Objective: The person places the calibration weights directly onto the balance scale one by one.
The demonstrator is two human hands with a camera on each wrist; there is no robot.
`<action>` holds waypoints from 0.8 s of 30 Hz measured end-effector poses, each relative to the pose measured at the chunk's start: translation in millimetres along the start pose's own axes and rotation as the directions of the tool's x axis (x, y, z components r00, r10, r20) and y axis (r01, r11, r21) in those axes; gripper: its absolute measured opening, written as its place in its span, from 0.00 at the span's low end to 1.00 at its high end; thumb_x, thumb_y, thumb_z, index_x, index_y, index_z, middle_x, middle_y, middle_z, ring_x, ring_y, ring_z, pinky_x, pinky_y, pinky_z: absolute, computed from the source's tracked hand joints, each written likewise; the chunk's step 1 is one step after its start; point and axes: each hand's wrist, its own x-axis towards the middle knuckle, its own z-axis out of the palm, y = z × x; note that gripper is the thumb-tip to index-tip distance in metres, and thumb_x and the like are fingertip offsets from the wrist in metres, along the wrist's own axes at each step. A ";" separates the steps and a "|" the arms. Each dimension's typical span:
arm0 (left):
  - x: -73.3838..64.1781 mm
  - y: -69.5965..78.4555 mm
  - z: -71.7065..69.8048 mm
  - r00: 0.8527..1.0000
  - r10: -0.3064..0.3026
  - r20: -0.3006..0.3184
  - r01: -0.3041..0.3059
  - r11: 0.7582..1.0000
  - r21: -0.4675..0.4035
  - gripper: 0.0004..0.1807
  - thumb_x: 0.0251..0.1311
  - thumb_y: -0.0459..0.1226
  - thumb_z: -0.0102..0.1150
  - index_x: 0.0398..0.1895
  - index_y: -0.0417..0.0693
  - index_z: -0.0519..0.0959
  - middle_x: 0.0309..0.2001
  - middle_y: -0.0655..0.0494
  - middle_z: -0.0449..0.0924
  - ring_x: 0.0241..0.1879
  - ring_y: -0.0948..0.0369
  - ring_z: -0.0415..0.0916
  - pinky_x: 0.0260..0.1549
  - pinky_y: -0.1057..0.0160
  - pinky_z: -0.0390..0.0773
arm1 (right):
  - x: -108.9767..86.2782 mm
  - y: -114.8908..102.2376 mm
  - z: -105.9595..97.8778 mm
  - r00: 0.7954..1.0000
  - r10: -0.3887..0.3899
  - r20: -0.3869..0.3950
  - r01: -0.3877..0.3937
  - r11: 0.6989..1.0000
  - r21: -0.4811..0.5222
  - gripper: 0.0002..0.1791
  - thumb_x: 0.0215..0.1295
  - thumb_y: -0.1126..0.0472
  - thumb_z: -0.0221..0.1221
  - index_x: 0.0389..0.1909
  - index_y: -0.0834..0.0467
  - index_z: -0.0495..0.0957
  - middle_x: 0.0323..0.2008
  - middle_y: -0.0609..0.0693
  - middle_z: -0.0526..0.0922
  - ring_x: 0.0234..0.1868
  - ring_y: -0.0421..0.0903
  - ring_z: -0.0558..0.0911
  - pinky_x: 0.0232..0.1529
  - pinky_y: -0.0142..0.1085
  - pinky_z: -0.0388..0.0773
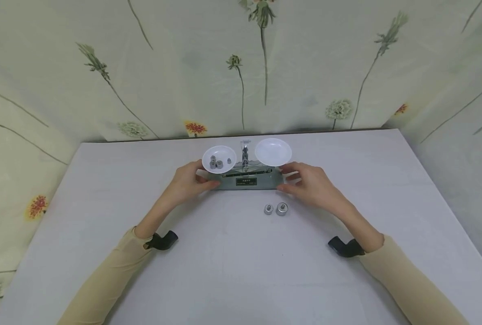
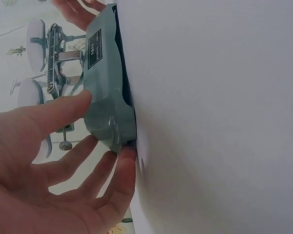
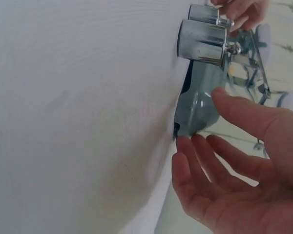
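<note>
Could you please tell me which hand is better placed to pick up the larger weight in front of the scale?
Probably the right hand: the larger weight stands close to it, in front of the right end of the scale. The left hand is at the opposite end, farther away.

PLACE: booth-like draped work area, room type beyond the cloth unclear | WALLS: flower-printed cloth [image 1: 208, 81] at 12 o'clock, also at 9 and 3 | SURFACE: plain pale tabletop [image 1: 241, 262] | GEAR: two-pan balance [image 1: 246, 182] near the 12 o'clock edge, metal weights [image 1: 281, 209] at its 5 o'clock, classroom-lab type
</note>
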 end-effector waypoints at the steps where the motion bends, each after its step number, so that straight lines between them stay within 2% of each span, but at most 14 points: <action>1: 0.3 -0.3 0.2 1.000 0.000 -0.002 0.000 1.000 -0.001 0.34 0.67 0.40 0.74 0.73 0.42 0.74 0.65 0.37 0.83 0.55 0.41 0.89 0.52 0.47 0.89 | -0.5 -0.2 -0.7 1.000 -0.004 0.002 0.004 1.000 0.003 0.29 0.69 0.57 0.72 0.67 0.65 0.79 0.63 0.63 0.86 0.60 0.62 0.89 0.58 0.54 0.88; 6: 1.5 0.3 1.3 1.000 0.001 -0.014 -0.001 1.000 -0.016 0.35 0.65 0.39 0.75 0.73 0.42 0.74 0.67 0.37 0.82 0.55 0.41 0.89 0.51 0.47 0.89 | -2.8 0.1 -1.7 1.000 -0.003 0.015 0.003 1.000 0.002 0.28 0.69 0.57 0.72 0.65 0.64 0.81 0.63 0.62 0.87 0.60 0.61 0.89 0.58 0.53 0.88; 13: 3.3 3.1 8.4 0.997 0.041 -0.068 -0.041 0.999 0.008 0.32 0.62 0.37 0.77 0.68 0.38 0.77 0.60 0.33 0.84 0.53 0.40 0.88 0.52 0.46 0.88 | -10.9 -6.7 -4.8 0.999 0.008 0.045 -0.007 1.000 -0.015 0.22 0.70 0.56 0.71 0.61 0.60 0.84 0.61 0.57 0.89 0.60 0.59 0.89 0.59 0.54 0.87; 20: 5.0 2.8 14.0 0.995 0.007 -0.101 -0.006 1.000 0.008 0.31 0.60 0.38 0.79 0.65 0.38 0.78 0.60 0.34 0.84 0.57 0.39 0.86 0.57 0.43 0.86 | -17.3 -16.2 -5.2 0.994 -0.032 0.106 0.032 0.999 0.004 0.19 0.71 0.57 0.70 0.59 0.59 0.85 0.57 0.54 0.91 0.59 0.56 0.89 0.59 0.53 0.87; 24: 5.7 2.8 15.8 0.994 -0.005 -0.107 0.005 1.000 0.000 0.31 0.59 0.39 0.80 0.64 0.39 0.78 0.59 0.34 0.83 0.56 0.40 0.85 0.57 0.44 0.86 | -19.8 -18.0 -3.1 0.991 -0.038 0.127 0.037 0.999 0.007 0.18 0.71 0.57 0.70 0.58 0.59 0.85 0.55 0.53 0.91 0.57 0.54 0.90 0.59 0.52 0.87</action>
